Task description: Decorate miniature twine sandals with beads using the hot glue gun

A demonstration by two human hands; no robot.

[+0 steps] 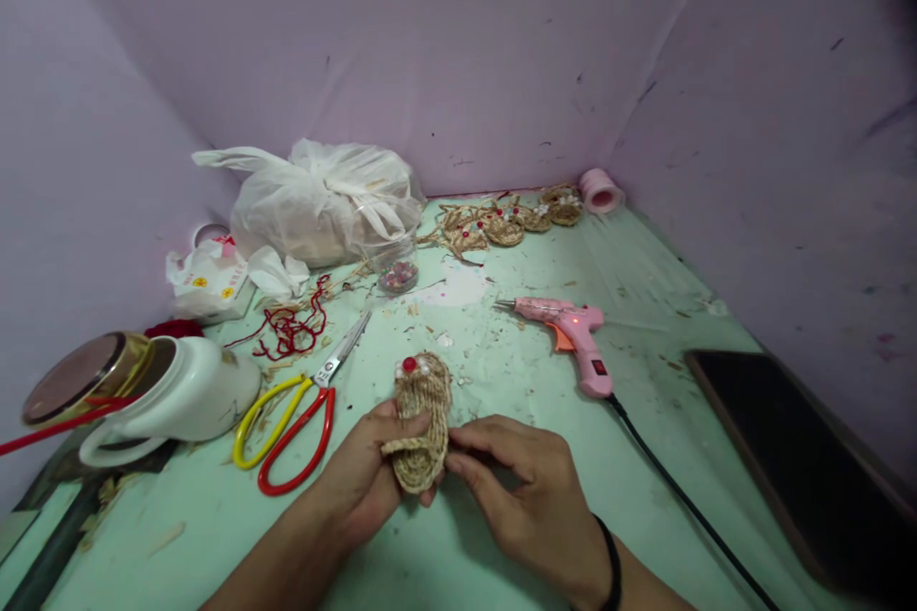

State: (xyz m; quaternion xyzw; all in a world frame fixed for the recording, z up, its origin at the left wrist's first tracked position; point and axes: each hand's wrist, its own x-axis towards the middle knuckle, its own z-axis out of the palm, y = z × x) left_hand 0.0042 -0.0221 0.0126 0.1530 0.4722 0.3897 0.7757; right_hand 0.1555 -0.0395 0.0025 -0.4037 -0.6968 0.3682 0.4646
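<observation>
A small straw slipper (421,420), made of braided cord with a red bead and white beads near its far end, lies in my left hand (373,473). The left thumb presses across its top and the fingers wrap underneath. At the slipper's right edge, the thumb and forefinger of my right hand (530,496) are pinched together against the cord; any loose strand between them is too small to make out. Left of my hands rest scissors (326,382) with one yellow and one red handle. A pink hot glue gun (573,329) lies to the right, its light glowing.
Several straw slippers (505,227) and a pink roll (600,191) sit at the back. A white plastic bag (330,200), beads in a clear cup (397,275), red yarn (293,329), a tipped white mug (215,391) and a black phone-like slab (780,458) surround the workspace.
</observation>
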